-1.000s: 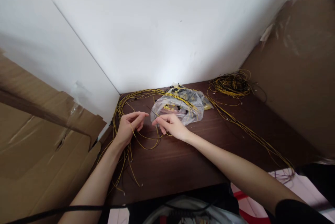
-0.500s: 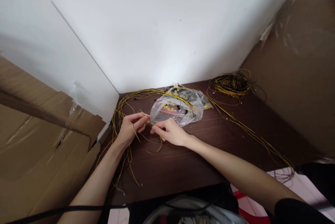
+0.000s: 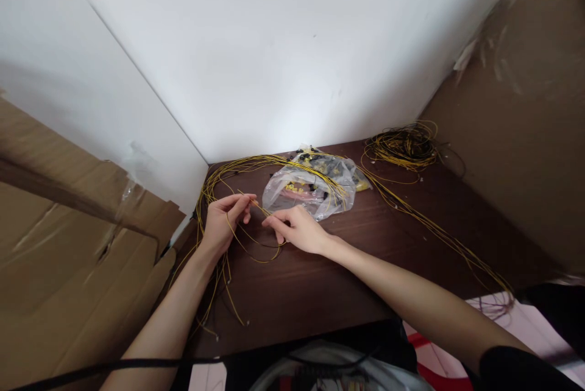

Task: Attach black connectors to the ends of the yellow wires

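Note:
Between my two hands runs a thin yellow wire (image 3: 262,208), pinched at both ends over the brown table. My left hand (image 3: 227,218) is closed on it with thumb and forefinger. My right hand (image 3: 296,228) grips the wire a little to the right, its fingertips pointing left. Loose loops of yellow and dark wire (image 3: 260,261) hang below the hands. Just behind my right hand lies a clear plastic bag (image 3: 273,191) with small yellow and black parts in it. A bundle of yellow wires (image 3: 256,161) arches across the table's back and over the bag.
At the back right sits a coil of yellow and black wires (image 3: 402,146). More long wires (image 3: 439,229) run to the table's front right. Cardboard stands at the left (image 3: 68,269) and right (image 3: 516,135), and a white wall (image 3: 283,56) rises behind the table (image 3: 311,293).
My left hand has shifted slightly left, away from my right hand, and more wire shows between them. The hanging loop has moved up a little. My right hand stays nearly in place.

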The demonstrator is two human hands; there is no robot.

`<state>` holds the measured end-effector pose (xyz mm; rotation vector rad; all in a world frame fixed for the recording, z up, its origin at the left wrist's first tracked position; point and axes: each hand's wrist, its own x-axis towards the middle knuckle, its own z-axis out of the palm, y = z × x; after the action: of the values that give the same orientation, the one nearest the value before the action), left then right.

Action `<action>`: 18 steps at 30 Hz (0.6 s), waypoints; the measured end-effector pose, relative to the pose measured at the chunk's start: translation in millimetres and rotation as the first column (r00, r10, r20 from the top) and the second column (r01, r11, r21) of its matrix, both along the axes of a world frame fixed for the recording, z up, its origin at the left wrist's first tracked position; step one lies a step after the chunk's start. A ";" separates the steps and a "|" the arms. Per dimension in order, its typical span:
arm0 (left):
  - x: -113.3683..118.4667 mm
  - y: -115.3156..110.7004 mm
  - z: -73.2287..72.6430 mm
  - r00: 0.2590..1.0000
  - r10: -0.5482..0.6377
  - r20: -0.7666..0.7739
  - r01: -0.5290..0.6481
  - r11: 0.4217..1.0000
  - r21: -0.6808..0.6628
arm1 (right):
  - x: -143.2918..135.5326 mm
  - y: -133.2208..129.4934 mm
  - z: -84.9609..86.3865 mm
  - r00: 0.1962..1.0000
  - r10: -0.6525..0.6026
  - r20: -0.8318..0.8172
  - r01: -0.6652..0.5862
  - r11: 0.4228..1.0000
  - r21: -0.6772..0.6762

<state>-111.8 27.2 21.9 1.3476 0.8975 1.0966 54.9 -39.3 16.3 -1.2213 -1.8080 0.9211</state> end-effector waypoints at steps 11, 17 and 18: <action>-3.5 4.2 -6.5 0.999 0.033 -0.026 -0.031 0.998 0.055 | -1.2 10.7 -12.2 0.891 -0.165 -0.422 0.080 0.974 -0.212; -1.9 2.6 -3.7 0.999 0.039 -0.031 -0.038 0.999 0.037 | -0.9 11.1 -11.3 0.867 -0.163 -0.471 0.061 0.973 -0.223; -1.9 2.6 -3.4 0.999 0.042 -0.031 -0.041 0.999 0.035 | -1.0 10.7 -9.9 0.863 -0.160 -0.480 0.053 0.972 -0.228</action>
<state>-113.7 29.8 18.5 1.3834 0.9371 1.1301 53.9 -28.6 6.3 -1.0686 -1.2451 1.2516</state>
